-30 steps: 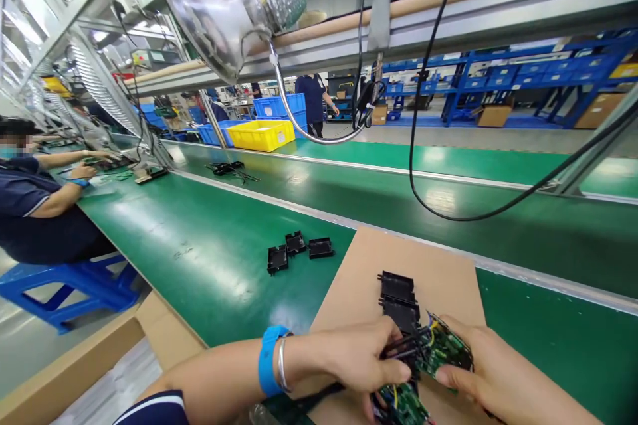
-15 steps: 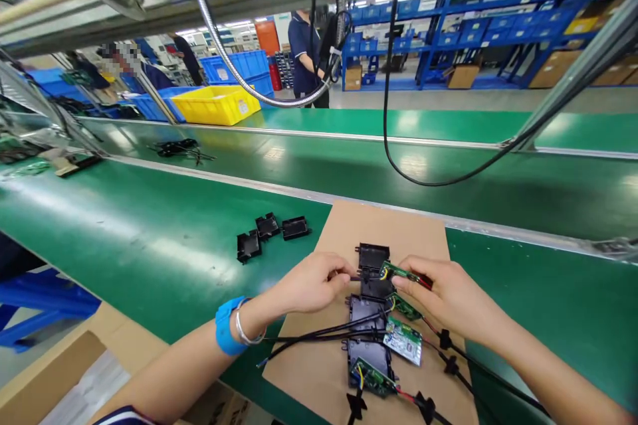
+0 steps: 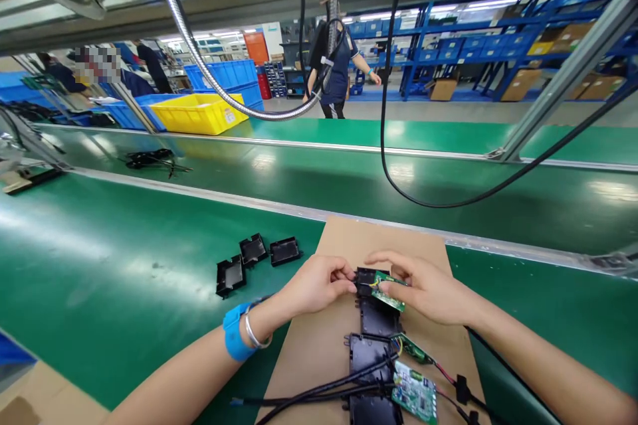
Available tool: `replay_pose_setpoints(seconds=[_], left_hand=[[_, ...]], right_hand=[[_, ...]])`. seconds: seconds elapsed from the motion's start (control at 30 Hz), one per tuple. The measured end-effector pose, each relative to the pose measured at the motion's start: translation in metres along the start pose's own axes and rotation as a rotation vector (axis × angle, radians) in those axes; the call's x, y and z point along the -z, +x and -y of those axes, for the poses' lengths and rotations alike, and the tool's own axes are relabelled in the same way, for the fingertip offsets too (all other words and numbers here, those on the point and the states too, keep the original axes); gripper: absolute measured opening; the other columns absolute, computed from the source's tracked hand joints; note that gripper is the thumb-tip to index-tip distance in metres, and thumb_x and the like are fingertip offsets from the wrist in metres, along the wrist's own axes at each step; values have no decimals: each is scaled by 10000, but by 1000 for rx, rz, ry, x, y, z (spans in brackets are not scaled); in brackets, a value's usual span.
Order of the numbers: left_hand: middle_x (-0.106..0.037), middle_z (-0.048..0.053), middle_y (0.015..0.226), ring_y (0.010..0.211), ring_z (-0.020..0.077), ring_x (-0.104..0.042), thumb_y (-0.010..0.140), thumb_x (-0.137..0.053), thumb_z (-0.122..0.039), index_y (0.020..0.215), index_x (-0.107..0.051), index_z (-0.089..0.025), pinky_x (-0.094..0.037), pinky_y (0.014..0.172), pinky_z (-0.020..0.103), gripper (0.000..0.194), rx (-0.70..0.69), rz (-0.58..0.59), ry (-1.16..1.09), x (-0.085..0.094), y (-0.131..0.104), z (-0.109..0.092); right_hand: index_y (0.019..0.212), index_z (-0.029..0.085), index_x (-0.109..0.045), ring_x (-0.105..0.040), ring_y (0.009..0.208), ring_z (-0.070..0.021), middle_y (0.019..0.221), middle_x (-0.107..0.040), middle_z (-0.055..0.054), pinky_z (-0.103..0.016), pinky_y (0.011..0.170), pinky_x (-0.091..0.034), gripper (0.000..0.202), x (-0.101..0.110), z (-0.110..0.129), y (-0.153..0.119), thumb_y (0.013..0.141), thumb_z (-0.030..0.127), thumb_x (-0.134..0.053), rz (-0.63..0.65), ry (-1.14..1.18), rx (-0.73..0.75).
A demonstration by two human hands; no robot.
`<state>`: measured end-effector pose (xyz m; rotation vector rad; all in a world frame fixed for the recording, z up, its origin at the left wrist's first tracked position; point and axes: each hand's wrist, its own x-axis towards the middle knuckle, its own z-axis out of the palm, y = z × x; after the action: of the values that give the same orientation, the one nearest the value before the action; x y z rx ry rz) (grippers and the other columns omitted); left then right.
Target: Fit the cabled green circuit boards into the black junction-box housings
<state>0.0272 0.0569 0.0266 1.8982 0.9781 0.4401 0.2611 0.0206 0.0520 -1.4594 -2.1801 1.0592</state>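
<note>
My left hand pinches a dark cable at the left side of the topmost black case. A green circuit board with yellow wires is held by my right hand, tilted over that case. Below it on the cardboard sheet lie more black cases, one right under the hands. Another board lies flat beside the lower cases, and a further one leans on its edge above it. Black cables run left from these boards, red and black leads run right.
Three black cases lie left of the cardboard on the green bench. A black cable hangs in front, beside a metal conduit. Yellow bin and a person stand beyond.
My right hand has moved up and left with the board, now over the topmost case, and the board shows more of its face. The view has shifted. The person beyond has turned, one arm out.
</note>
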Motion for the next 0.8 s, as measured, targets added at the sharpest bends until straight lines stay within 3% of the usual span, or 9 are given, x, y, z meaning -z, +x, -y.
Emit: replay_pose_setpoints(seconds=[0.13,0.37,0.53,0.67,0.77,0.8], left_hand=[[-707,7,830,763,150,-633,804,-669,-227,838,-682,-177,-462,692,244,62,-40,-77,175,-5,10,5],[-704,13,867,844,162,-627,839,-630,-144,848,-682,-176,-466,791,267,61,-160,-142,487,-24,15,27],[-658,74,926,907,209,-575,917,-468,-119,932,-646,-156,-464,828,339,183,-231,-63,759,-33,8,37],[-630,101,940,907,244,-558,898,-454,-112,911,-627,-145,-464,830,399,177,-319,20,893,-34,4,29],[-628,130,950,912,251,-573,831,-402,-36,968,-630,-104,-478,834,405,274,-378,0,914,-27,5,23],[-625,113,999,956,228,-579,801,-394,-25,1005,-626,-126,-471,874,368,325,-323,-31,885,-23,7,23]], right_hand=[[1113,290,-681,-624,919,-185,1041,-696,-15,-309,814,-452,341,7,3,8,930,269,-394,91,-125,162],[1069,319,-702,-630,748,-173,823,-687,-33,-257,614,-394,375,1,4,25,893,178,-401,220,-583,114],[1023,261,-722,-647,704,-235,799,-678,-98,-277,555,-370,368,-10,6,31,810,116,-458,220,-668,79],[984,179,-719,-661,792,-280,860,-692,-144,-325,616,-430,321,-12,13,32,812,115,-456,218,-685,69],[974,193,-708,-655,892,-263,946,-705,-118,-329,684,-456,275,-11,25,33,824,144,-482,248,-657,70],[974,214,-704,-651,917,-248,970,-708,-92,-317,691,-458,263,-10,28,35,814,146,-506,263,-643,69]])
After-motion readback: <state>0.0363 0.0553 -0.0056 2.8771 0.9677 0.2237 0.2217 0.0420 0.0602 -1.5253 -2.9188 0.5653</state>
